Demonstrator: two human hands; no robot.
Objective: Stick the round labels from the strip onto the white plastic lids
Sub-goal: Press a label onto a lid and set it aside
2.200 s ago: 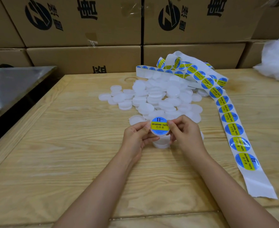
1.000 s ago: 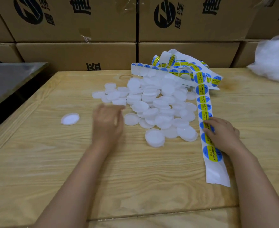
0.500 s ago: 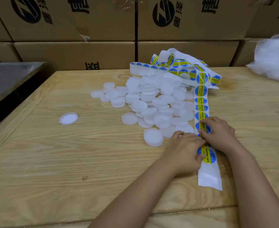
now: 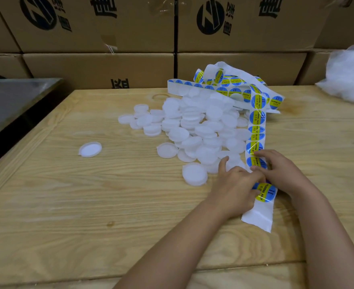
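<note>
Presses the strip flat on the table with the right hand's loosely bent fingers, probably steadying it while the left hand's fingertips pick at a label. Cannot tell whether any pinch is made yet. Has the lids heaped at eleven o'clock, near.

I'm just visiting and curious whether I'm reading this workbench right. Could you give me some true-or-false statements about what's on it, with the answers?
1. Both the left hand and the right hand touch the label strip. True.
2. One lone lid lies apart, left of the lid pile. True.
3. The labels are red and green. False: they are blue and yellow.
4. The lids sit in a tray. False: they lie loose on the wooden table.
5. Cardboard boxes stand behind the table. True.
</note>
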